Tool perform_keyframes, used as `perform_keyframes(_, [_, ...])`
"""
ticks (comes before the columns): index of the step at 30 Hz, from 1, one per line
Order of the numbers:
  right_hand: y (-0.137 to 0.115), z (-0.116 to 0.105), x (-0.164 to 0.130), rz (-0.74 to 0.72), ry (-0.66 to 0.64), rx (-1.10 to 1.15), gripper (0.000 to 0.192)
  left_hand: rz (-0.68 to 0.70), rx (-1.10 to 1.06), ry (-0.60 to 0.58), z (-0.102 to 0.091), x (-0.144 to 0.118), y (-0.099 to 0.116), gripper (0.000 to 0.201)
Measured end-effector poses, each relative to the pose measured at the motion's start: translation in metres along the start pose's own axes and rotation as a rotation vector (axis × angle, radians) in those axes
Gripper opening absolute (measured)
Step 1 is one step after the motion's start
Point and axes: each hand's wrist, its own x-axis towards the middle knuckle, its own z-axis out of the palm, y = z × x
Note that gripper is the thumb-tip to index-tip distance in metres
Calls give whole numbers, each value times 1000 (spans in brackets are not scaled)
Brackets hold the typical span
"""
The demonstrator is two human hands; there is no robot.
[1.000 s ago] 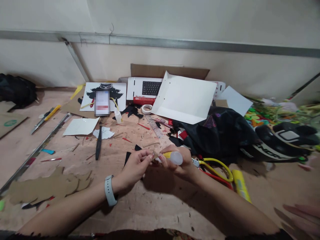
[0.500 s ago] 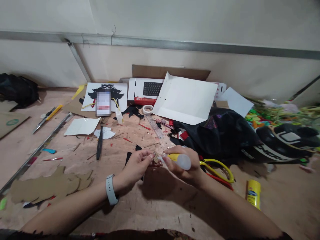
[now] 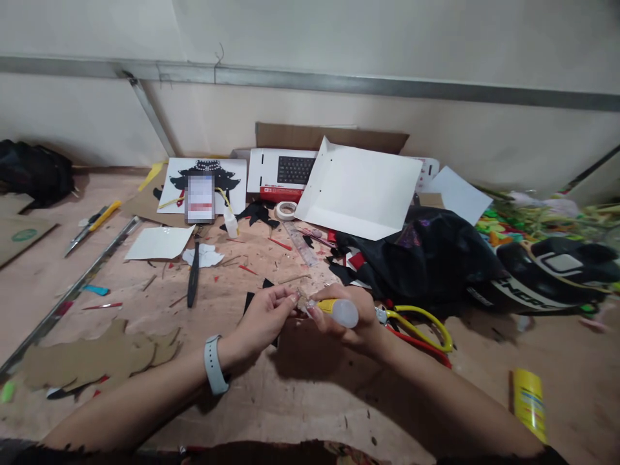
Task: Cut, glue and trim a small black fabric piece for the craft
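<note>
My right hand [image 3: 346, 320] is wrapped round a small glue bottle [image 3: 343, 311] with a yellow label and a clear base. The bottle is tilted, base toward me and tip toward my left hand [image 3: 271, 316]. Between thumb and fingers my left hand pinches a small brown piece [image 3: 302, 299], perhaps cardboard; its shape is mostly hidden. The two hands nearly meet above the table. Black scraps [image 3: 267, 283] lie behind and under my left hand. Scissors [image 3: 421, 326] with yellow and red handles rest beside my right wrist.
A yellow glue stick [image 3: 529, 403] lies at the right. Cardboard cutouts [image 3: 101, 355], a metal ruler [image 3: 72, 290], a box cutter [image 3: 92, 227] and a phone [image 3: 199, 199] are to the left. A black bag [image 3: 426, 265] and a dark bottle [image 3: 542, 274] stand at the right.
My right hand and the glue bottle have moved slightly left, closer to the brown piece. The yellow glue stick has rolled right and toward me. My left hand stays almost in place.
</note>
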Motion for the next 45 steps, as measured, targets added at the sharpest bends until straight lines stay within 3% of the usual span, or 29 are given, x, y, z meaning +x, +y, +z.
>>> perform_keyframes(3, [1,1,0,-10,17,-7,7,10,-1,-9,0,0,0,35])
perform_keyframes(8, [1,-2,1,2,-68,18,4,-30,-39,9,-1,1,0,32])
perform_keyframes(12, [1,-1,2,-24,-19,42,4,-13,-37,1,-1,1,-1,33])
perform_keyframes(24, [3,1,0,-8,-61,45,3,-56,-61,19,-2,1,-1,28])
perform_keyframes(31, [6,2,-1,-15,-19,35,5,-28,-64,15,-4,4,-3,37])
perform_keyframes(36, [9,4,-2,40,3,56,6,-13,-35,-5,-4,4,-5,38])
perform_keyframes(45, [6,4,2,-3,20,46,6,-19,-19,-20,-5,5,-8,36])
